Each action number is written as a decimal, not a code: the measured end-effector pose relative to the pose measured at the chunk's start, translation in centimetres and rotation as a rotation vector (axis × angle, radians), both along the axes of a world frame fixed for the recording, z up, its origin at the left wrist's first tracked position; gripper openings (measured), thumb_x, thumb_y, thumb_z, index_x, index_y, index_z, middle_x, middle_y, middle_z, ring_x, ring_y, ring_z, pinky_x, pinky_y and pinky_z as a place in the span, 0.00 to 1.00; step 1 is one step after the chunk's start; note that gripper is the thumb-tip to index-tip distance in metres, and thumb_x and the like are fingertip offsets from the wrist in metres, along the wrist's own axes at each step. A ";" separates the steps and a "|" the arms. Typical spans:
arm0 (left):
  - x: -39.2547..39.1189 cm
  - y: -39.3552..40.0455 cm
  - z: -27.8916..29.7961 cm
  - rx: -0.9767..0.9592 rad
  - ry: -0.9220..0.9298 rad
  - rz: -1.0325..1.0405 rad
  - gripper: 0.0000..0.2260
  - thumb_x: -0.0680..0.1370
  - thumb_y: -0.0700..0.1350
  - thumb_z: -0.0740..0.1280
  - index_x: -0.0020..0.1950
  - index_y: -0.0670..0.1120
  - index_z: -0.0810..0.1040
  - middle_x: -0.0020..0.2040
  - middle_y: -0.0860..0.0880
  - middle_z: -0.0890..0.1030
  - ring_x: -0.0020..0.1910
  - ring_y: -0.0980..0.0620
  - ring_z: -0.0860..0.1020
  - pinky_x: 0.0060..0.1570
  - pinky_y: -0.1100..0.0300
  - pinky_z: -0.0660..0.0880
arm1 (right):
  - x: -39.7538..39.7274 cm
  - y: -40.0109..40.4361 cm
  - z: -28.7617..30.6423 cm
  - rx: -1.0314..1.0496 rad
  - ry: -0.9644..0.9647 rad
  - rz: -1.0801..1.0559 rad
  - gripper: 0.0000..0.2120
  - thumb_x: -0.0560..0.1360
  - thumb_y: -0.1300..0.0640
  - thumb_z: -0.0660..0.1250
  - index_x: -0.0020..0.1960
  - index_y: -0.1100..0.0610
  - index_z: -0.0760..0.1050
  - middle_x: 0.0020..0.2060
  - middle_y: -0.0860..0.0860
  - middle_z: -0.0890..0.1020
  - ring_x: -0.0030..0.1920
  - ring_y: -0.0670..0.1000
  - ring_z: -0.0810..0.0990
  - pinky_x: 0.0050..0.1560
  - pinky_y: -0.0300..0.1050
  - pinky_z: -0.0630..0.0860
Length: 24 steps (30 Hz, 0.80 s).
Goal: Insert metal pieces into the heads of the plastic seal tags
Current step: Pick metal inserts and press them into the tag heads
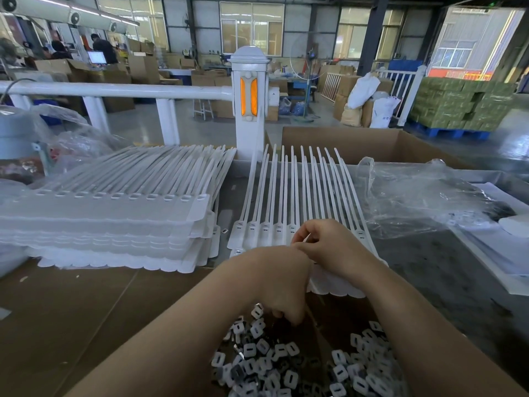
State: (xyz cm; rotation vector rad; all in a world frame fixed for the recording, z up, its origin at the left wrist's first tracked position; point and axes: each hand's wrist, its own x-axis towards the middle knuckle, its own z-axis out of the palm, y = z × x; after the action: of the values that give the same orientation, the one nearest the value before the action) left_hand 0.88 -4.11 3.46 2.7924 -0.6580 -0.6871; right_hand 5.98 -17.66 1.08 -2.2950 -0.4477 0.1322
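Note:
A joined strip of white plastic seal tags lies in front of me, tails pointing away, heads in a row near my hands. My right hand hovers over the heads at the strip's middle, fingers curled and pinching something small that I cannot make out. My left hand reaches down with curled fingers into a heap of small square metal pieces at the near edge; its fingertips are hidden among them. One loose metal piece lies between the strip and the stack.
A tall stack of white seal tag strips fills the left. Crumpled clear plastic bags lie to the right, a white sheet beyond. An open cardboard box and a white railing post stand behind. Brown cardboard covers the near table.

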 end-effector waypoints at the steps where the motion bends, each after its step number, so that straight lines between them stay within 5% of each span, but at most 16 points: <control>1: 0.3 0.5 0.4 -0.054 0.045 0.034 0.05 0.73 0.41 0.70 0.37 0.43 0.81 0.26 0.53 0.77 0.27 0.57 0.76 0.33 0.64 0.70 | 0.0 0.0 0.0 0.003 0.001 -0.007 0.04 0.74 0.55 0.71 0.41 0.49 0.80 0.33 0.45 0.82 0.32 0.36 0.79 0.35 0.35 0.71; 4: 1.1 2.5 1.4 -0.310 0.116 0.211 0.04 0.73 0.40 0.72 0.47 0.45 0.83 0.32 0.54 0.83 0.31 0.61 0.81 0.34 0.70 0.74 | -0.1 0.0 0.3 0.036 0.014 -0.026 0.04 0.76 0.54 0.71 0.43 0.47 0.80 0.34 0.45 0.83 0.34 0.36 0.80 0.35 0.34 0.71; 11: 2.4 5.2 0.0 -0.894 0.041 0.669 0.08 0.73 0.37 0.75 0.50 0.43 0.81 0.38 0.48 0.85 0.37 0.54 0.83 0.39 0.64 0.78 | -0.4 0.0 1.0 0.129 0.080 -0.011 0.03 0.77 0.53 0.69 0.46 0.46 0.80 0.34 0.44 0.83 0.31 0.35 0.78 0.34 0.34 0.71; 18: 2.5 5.4 -0.4 -0.985 0.147 0.709 0.12 0.72 0.34 0.74 0.53 0.41 0.78 0.40 0.45 0.85 0.36 0.53 0.83 0.38 0.64 0.78 | -0.5 0.0 0.9 0.141 0.143 0.070 0.02 0.77 0.53 0.69 0.47 0.48 0.81 0.33 0.39 0.83 0.32 0.33 0.78 0.40 0.37 0.70; 24: 2.4 5.3 -0.4 -0.984 0.175 0.659 0.12 0.72 0.32 0.73 0.53 0.40 0.78 0.42 0.45 0.86 0.40 0.51 0.84 0.41 0.62 0.79 | -0.6 0.2 0.9 0.113 0.146 0.047 0.03 0.77 0.55 0.69 0.45 0.48 0.81 0.36 0.44 0.84 0.36 0.36 0.80 0.42 0.37 0.70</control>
State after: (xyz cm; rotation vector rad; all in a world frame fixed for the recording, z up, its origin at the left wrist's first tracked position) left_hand 3.24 1.18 3.07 1.8132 0.0210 -0.3158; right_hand 5.35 -17.44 1.93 -2.1474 -0.4232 0.2887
